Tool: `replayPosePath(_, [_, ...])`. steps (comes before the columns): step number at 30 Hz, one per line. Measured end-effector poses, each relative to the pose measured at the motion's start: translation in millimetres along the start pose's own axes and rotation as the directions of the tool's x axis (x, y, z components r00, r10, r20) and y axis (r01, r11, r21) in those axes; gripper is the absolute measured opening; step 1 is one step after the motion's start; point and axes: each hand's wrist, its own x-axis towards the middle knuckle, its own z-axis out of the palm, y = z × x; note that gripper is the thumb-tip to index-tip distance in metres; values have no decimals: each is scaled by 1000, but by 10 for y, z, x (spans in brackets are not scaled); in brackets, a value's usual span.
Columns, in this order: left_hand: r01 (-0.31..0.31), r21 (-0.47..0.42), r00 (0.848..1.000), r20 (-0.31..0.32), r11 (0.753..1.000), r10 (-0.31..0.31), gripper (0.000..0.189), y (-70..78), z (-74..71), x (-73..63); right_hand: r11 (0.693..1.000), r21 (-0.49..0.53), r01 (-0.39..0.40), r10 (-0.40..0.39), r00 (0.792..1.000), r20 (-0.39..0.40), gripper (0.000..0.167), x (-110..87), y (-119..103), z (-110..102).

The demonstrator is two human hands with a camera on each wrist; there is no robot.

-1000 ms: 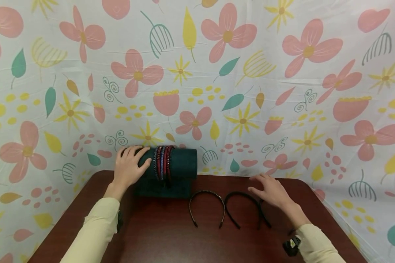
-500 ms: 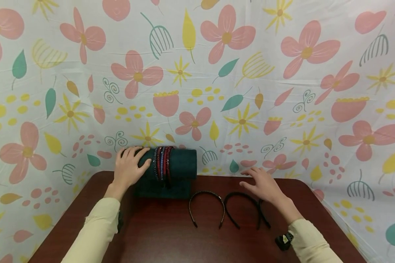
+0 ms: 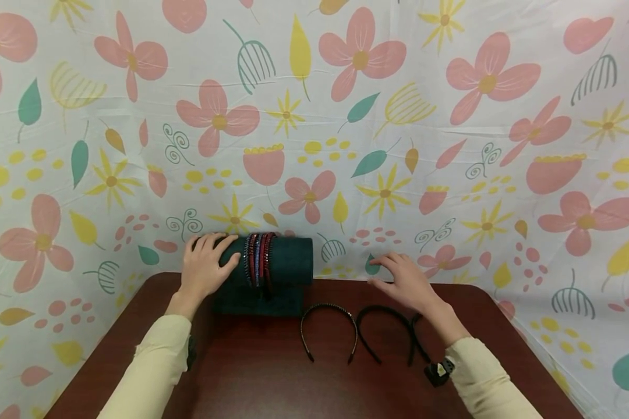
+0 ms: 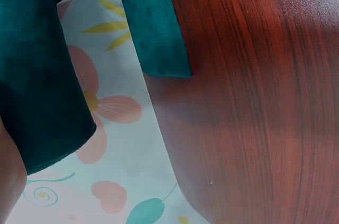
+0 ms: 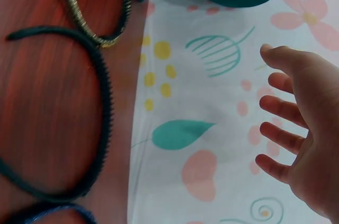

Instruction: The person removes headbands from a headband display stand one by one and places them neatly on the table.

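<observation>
A dark green velvet T-bar display stand (image 3: 295, 262) stands at the back left of the table. Several beaded bands (image 3: 259, 259), in blue, red and black, hang around its roll. My left hand (image 3: 203, 266) grips the roll's left end, fingers bent over the top and thumb at the front. In the left wrist view the roll (image 4: 42, 75) shows beside a sliver of that hand. Holding nothing, my right hand (image 3: 410, 284) hovers with spread fingers near the table's back edge, right of the stand. Closest below it are a black headband (image 3: 382, 308) and another dark headband (image 3: 424, 350), partly hidden by the forearm.
A thin gold-beaded headband (image 3: 329, 304) lies left of the black one, near the stand's base. The dark red wooden table (image 3: 257, 372) reaches back to a hanging floral cloth (image 3: 314, 145), which closes off the space behind.
My right hand has moved left, toward the stand, passing above the headbands with nothing in it. The left hand keeps its place on the roll.
</observation>
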Motion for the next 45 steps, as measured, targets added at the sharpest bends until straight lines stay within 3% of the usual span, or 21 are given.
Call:
replayPosePath(18, [-5,-1,1000,-11,1000,5,51,-1,-22,24,994,27,107,-106,994,-33,42,393,-399,-63])
replayPosePath(25, [-1,7,1000,3,1000,1,49,-3,-11,17,981,5,194,-194,980,-44,40,543,-536,-36])
replayPosePath(33, [3,12,1000,8,1000,-3,48,-7,-2,15,974,-15,225,-225,974,-17,43,708,-725,7])
replayPosePath(45, [5,11,1000,1,1000,-5,48,12,-9,13,975,30,219,-221,973,73,51,968,-1081,102])
